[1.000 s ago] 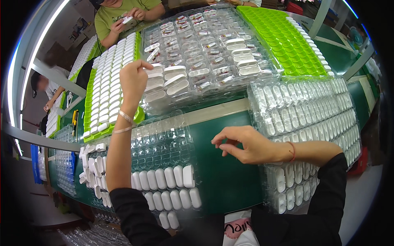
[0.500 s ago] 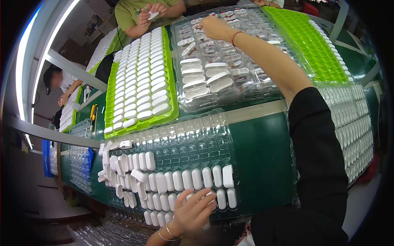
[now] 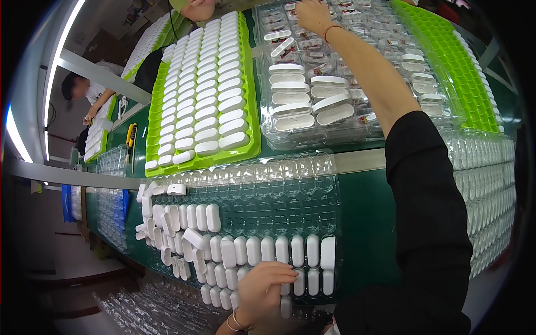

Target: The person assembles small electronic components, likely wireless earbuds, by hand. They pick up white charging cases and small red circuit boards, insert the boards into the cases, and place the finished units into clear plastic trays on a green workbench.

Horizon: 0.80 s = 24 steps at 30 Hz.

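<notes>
My left hand [image 3: 261,286] is over the near rows of white oval cases [image 3: 253,251], which lie in a clear plastic tray [image 3: 273,209]. Its fingers are drawn together and bent, tips against the cases at the right; what they pinch, if anything, is hidden. Farther off, my right hand [image 3: 314,15] reaches over a clear compartment tray [image 3: 268,125] of small bagged parts. Its fingers are closed downward at the upper edge of the picture, and their tips are hard to see. Several white cases with raised lids [image 3: 293,116] sit in that tray below my right hand.
A green tray [image 3: 252,146] of white cases stands left of the bagged parts, another green tray [image 3: 441,61] to the right. Stacked clear trays [image 3: 484,195] are at the right edge. A metal bar [image 3: 78,174] crosses the left side. Other people sit across and to the left.
My view has shifted, so the trays sit lower and farther right. The spread fingers of my left hand have drawn together over the cases. The co-worker's hands across have mostly left the picture.
</notes>
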Available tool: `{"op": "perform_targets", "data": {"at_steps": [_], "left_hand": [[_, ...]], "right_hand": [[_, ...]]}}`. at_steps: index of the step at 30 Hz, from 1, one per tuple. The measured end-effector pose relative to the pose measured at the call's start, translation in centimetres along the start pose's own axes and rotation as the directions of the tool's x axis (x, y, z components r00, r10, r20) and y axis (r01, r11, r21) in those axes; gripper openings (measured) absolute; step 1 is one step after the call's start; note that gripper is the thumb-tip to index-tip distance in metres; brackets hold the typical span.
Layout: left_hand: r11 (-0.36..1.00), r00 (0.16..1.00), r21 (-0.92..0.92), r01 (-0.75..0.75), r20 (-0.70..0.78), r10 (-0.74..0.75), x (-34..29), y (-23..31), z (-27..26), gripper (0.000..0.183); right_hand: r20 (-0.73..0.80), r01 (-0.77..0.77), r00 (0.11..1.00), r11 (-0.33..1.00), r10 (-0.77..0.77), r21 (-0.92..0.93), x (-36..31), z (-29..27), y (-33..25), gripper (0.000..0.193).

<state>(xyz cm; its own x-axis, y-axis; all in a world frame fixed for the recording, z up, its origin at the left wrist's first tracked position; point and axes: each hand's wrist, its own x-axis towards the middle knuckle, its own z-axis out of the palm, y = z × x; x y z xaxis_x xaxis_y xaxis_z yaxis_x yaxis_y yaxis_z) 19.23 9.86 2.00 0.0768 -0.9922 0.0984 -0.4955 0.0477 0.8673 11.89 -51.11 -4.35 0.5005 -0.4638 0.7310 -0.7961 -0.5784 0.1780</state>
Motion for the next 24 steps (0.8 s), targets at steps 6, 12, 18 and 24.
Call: {"op": "perform_targets", "data": {"at_steps": [6,12,18,24], "left_hand": [[0.993,0.994,-0.062,-0.101,-0.051,0.098,1.7,1.1,0.1,0.026],[0.956,0.997,-0.291,-0.038,-0.073,0.018,0.2,1.8,-0.4,0.024],[0.603,0.965,-0.756,0.256,0.166,-0.201,2.4,3.8,1.3,0.042],[0.537,0.928,-0.766,0.353,0.36,-0.096,0.7,5.1,4.0,0.047]], "right_hand": [[0.659,-0.681,0.73,0.261,0.179,0.684,1.9,-6.3,6.8,0.035],[0.365,-0.335,0.916,0.179,-0.167,0.925,-5.2,-28.1,-5.3,0.029],[-0.082,0.237,0.886,0.293,-0.457,0.926,-15.3,-41.0,-9.6,0.025],[0.034,0.104,0.866,0.246,-0.499,0.964,-21.3,-43.6,-10.4,0.037]]}}
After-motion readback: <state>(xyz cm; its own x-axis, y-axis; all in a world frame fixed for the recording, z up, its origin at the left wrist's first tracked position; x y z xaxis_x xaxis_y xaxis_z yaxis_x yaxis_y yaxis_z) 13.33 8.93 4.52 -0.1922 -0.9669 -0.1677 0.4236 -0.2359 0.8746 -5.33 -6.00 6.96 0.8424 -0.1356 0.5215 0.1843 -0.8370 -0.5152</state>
